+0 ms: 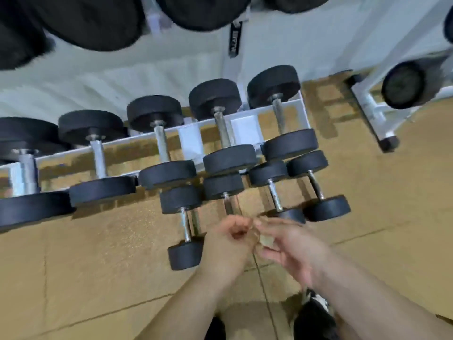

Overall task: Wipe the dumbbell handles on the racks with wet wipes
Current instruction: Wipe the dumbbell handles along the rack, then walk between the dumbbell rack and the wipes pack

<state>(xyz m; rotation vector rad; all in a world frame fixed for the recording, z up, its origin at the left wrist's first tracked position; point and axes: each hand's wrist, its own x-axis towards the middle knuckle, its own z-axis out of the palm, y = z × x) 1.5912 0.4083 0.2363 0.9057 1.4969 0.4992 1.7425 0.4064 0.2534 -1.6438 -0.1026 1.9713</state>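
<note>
Black dumbbells with steel handles lie in a row on the low white rack (152,141). Several smaller dumbbells stand in front of it on the floor, among them one at the left (184,227) and one at the right (316,186). My left hand (228,244) and my right hand (291,244) meet over the small dumbbells. Between their fingertips is a small pale, crumpled wet wipe (266,239); it is blurred. Both hands pinch it. Neither hand touches a dumbbell.
The floor is tan rubber tile (98,278). Large black weights (93,23) hang on the upper tier at the top. A second white rack leg (377,119) with a dumbbell (407,84) stands at the right. My dark shoes (316,315) are at the bottom.
</note>
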